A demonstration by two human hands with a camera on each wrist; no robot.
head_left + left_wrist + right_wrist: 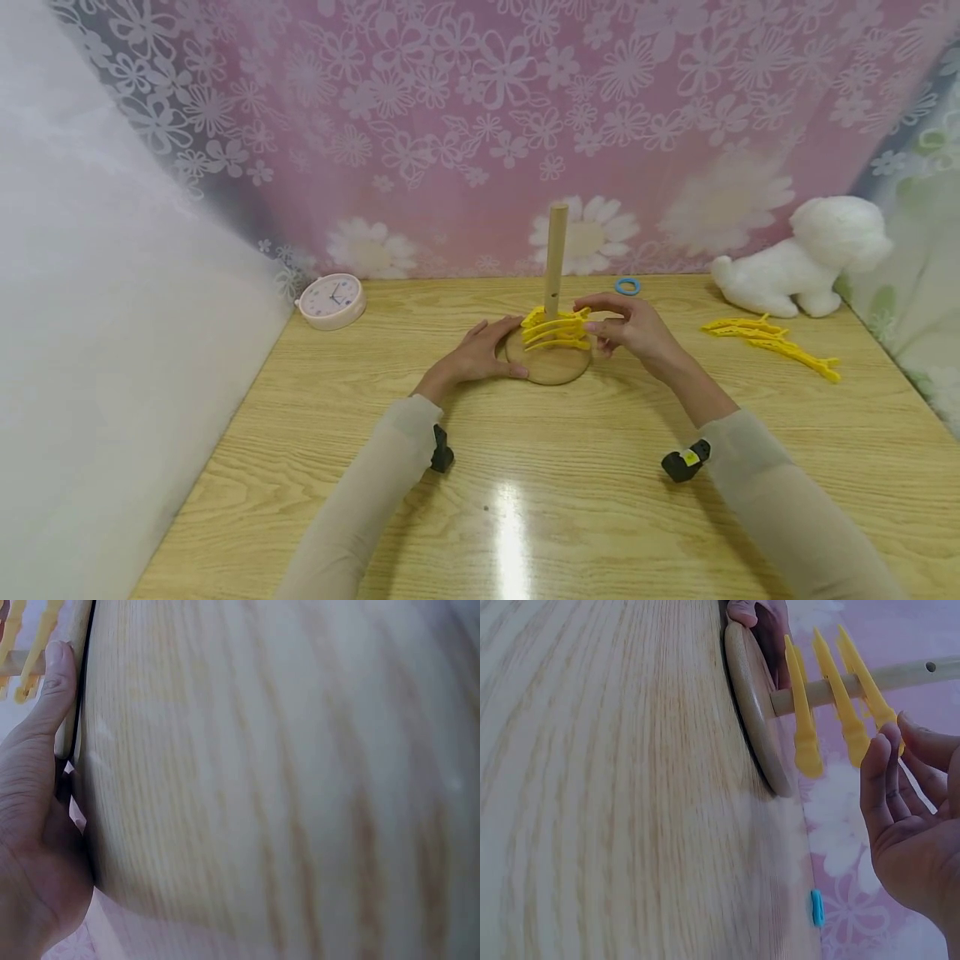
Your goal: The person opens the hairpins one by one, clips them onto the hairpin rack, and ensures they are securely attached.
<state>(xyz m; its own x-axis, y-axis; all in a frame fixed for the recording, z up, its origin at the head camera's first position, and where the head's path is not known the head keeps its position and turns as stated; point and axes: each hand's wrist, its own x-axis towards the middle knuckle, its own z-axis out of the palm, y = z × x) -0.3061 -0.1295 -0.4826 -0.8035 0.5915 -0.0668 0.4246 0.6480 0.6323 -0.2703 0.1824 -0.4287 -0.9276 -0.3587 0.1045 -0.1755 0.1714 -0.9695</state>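
Observation:
A wooden stand has a round base (553,371) and an upright post (556,250). Several curved yellow plastic pieces sit around the lower post, one above another; the lowest yellow piece (802,720) hangs above the base. My left hand (480,354) holds the base at its left edge, its thumb (60,671) against the rim. On the post's other side, my right hand (633,333) pinches the end of the topmost yellow piece (866,679) between thumb and fingers. More yellow pieces (787,346) lie on the table to the right.
A blue ring (627,287) lies behind my right hand, near the table's back edge. A white plush dog (802,258) sits at the back right. The pink alarm clock (332,301) lies at the back left. A floral curtain (465,125) hangs behind the wooden table (585,517).

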